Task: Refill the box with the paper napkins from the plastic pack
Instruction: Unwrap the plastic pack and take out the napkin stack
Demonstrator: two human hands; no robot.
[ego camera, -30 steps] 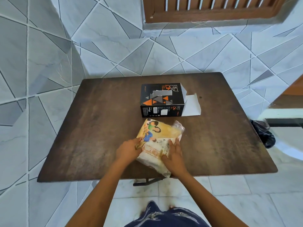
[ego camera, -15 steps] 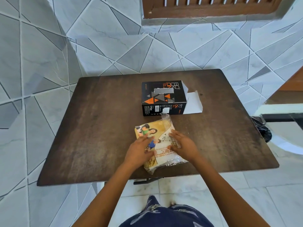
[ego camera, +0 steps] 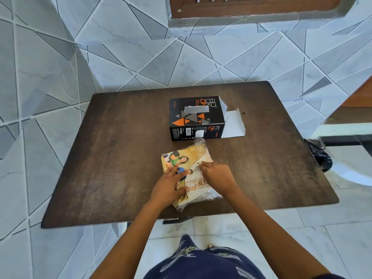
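A plastic pack of paper napkins (ego camera: 192, 158), yellow with a printed picture, lies flat on the dark wooden table (ego camera: 120, 158) near its front edge. My left hand (ego camera: 169, 185) rests flat on the pack's left side, thumb hooked over its near edge. My right hand (ego camera: 218, 176) sits on the pack's right side with fingers curled, pinching the plastic near the middle. Just behind the pack stands a black box (ego camera: 196, 117) with orange triangles and a grey slot on top. Its right end is open, with a white flap (ego camera: 233, 123) lying on the table.
A black plastic bag (ego camera: 319, 156) hangs off the table's right edge beside a white chair or ledge (ego camera: 346, 133). A tiled wall stands behind the table, and a wooden window frame (ego camera: 251, 7) is above it. Bare table surface lies left and right of the pack.
The pack has been turned so its long side points toward the box. My left hand moved onto its top and my right hand shifted up to its right side.
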